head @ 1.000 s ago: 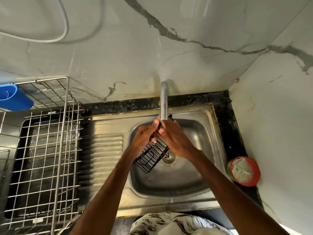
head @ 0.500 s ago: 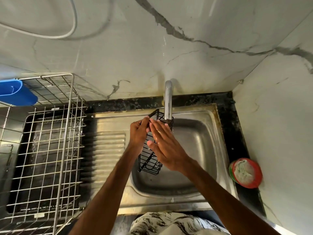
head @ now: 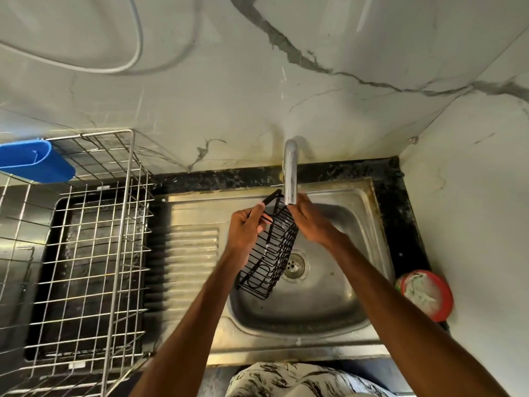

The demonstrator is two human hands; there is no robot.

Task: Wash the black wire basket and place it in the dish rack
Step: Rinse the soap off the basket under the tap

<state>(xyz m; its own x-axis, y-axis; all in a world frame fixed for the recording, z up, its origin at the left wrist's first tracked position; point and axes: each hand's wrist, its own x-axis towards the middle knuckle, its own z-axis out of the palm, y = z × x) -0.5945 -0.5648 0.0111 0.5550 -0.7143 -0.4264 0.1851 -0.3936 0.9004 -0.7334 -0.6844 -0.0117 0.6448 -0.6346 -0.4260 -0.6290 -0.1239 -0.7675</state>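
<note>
The black wire basket (head: 272,253) hangs tilted over the steel sink (head: 357,282), its upper end just under the tap spout (head: 290,173). My left hand (head: 247,227) grips the basket's top rim, fingers curled round the wire. My right hand (head: 310,222) lies against the basket's right side near the top, fingers fairly straight. The metal dish rack (head: 86,253) stands to the left on the counter.
A blue plastic holder (head: 34,161) hangs on the rack's back left corner. A red round tub with green and white soap (head: 426,293) sits on the black counter at the right. The ribbed drainboard (head: 189,259) lies between rack and sink. Marble walls close in behind and right.
The basket has swung from upright near the tap to a slant over the drain. My right hand moved from the basket's front to its right side.
</note>
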